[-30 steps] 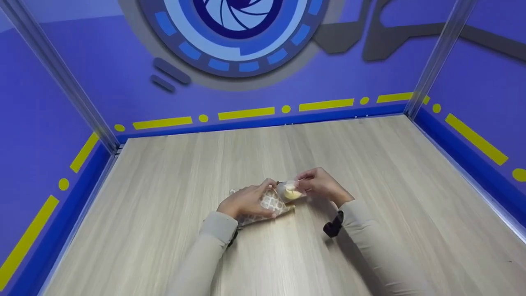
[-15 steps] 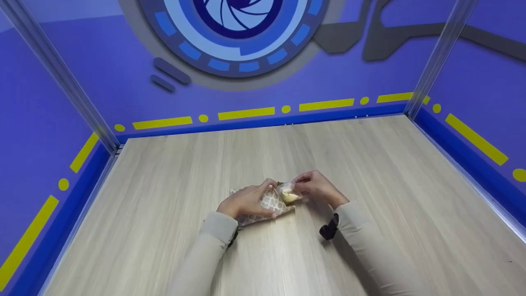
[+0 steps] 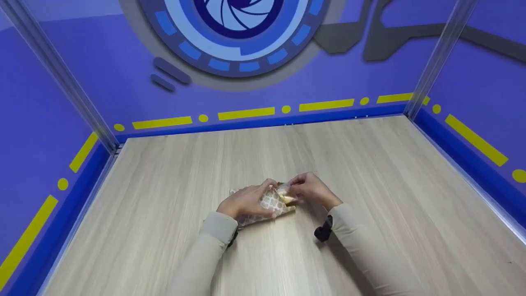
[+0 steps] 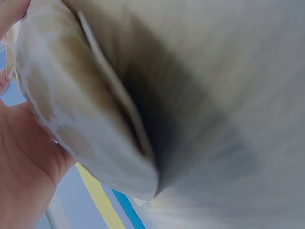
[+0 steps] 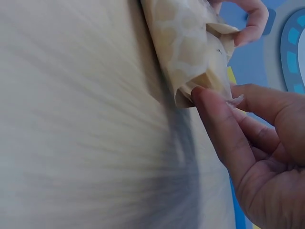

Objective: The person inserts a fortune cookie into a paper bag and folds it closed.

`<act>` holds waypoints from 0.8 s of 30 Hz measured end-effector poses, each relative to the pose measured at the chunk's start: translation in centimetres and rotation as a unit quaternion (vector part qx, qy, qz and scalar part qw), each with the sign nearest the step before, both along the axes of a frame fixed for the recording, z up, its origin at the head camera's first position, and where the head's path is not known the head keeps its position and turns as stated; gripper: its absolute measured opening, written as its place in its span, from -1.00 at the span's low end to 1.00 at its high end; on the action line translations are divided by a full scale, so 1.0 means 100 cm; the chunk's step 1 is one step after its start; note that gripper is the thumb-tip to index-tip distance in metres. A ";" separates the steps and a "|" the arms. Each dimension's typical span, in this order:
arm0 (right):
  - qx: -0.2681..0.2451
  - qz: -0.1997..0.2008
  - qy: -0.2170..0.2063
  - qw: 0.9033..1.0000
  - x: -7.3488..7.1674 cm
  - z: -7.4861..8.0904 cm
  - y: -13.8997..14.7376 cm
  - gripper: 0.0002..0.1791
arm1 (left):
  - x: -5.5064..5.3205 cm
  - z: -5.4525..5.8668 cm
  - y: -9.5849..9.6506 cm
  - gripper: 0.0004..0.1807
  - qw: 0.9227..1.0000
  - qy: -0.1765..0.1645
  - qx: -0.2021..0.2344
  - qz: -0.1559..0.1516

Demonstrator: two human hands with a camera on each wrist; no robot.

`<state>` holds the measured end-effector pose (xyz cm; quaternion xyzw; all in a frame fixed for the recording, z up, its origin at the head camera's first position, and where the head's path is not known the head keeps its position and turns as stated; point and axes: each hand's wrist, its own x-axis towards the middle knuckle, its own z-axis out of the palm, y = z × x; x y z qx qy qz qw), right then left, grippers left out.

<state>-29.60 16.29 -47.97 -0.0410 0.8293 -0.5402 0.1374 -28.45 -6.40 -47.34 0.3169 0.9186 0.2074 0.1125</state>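
My left hand [image 3: 244,200] grips a paper bag [image 3: 271,202], tan with a white lattice print, lying at a slant low over the wooden table. The bag's mouth faces right, toward my right hand [image 3: 311,190]. Thumb and fingers of that hand pinch the end of a small clear-wrapped packet [image 5: 218,62] with pale yellow contents. Most of the packet sits inside the mouth, its far part hidden by the paper. In the left wrist view the bag [image 4: 76,100] bulges beside the left palm [image 4: 26,162], its folded bottom edge turned toward the table.
The wood-grain table [image 3: 197,164] spreads around both hands. Blue panels [image 3: 102,82] with yellow dashes stand at the back and both sides, joined by metal corner posts [image 3: 439,57]. A black strap [image 3: 324,230] hangs at the right wrist.
My right hand has moved left toward the bag, and the wrapped packet has slid deeper into its mouth, less of it showing. The left hand and bag have stayed in place.
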 end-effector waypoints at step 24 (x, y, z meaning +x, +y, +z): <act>0.010 -0.015 0.019 1.000 0.001 0.000 -0.012 -0.85 | 0.003 0.001 0.001 -0.16 1.000 -0.001 0.005 0.007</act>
